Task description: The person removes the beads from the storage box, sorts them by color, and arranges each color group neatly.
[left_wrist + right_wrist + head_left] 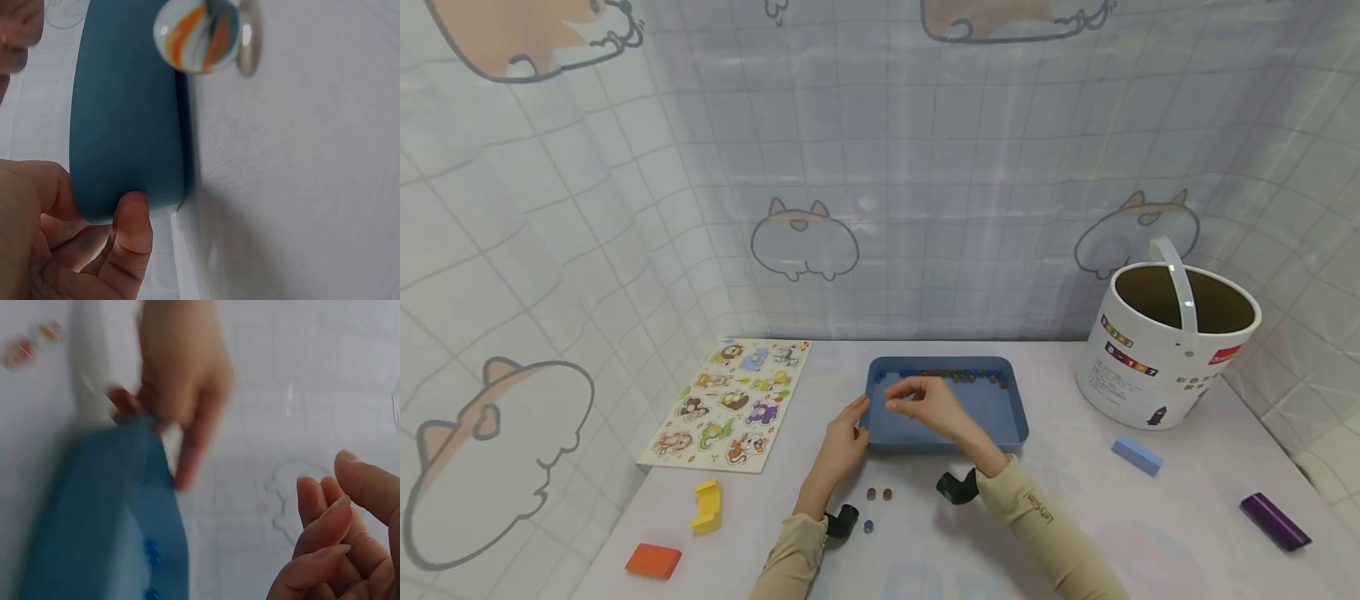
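A blue tray (910, 432) lies on the table, a row of small marbles (958, 375) along its far wall. My left hand (842, 446) grips the tray's near left corner; the left wrist view has thumb and fingers on either side of the wall (125, 119). Over the tray's left half hovers my right hand (938, 407), its fingers loosely bent. In the right wrist view its thumb stands apart from the fingertips (334, 519) and nothing shows between them. Two brownish marbles (879, 494) and a blue marble (868, 527) rest in front of the tray.
An animal puzzle board (752, 379) lies to the left, with a yellow block (707, 507) and an orange block (653, 561) nearer. On the right stand a white bucket (1135, 367), a light blue block (1138, 455) and a purple block (1275, 522). A patterned curtain (887, 183) hangs behind.
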Tool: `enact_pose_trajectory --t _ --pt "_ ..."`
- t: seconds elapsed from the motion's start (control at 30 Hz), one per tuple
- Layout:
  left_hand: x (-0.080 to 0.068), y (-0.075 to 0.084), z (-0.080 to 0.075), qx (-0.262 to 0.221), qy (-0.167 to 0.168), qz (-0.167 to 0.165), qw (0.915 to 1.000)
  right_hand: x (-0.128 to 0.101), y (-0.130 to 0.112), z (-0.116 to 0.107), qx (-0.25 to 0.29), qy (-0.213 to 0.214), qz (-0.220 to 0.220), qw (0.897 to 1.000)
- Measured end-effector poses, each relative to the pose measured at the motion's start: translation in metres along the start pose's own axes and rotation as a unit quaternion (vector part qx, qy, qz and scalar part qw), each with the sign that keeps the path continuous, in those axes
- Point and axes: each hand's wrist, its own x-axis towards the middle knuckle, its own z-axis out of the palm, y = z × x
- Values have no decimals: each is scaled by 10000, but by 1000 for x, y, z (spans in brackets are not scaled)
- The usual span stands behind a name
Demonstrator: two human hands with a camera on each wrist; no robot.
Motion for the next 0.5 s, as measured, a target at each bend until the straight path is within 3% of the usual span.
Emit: enact_pose_trajectory --t 0.23,0.5 --pt "1 1 1 10 -11 -65 10000 45 -1 -27 146 330 233 9991" --pt "1 2 2 91 -34 -154 9998 81 18 -27 190 504 829 9951"
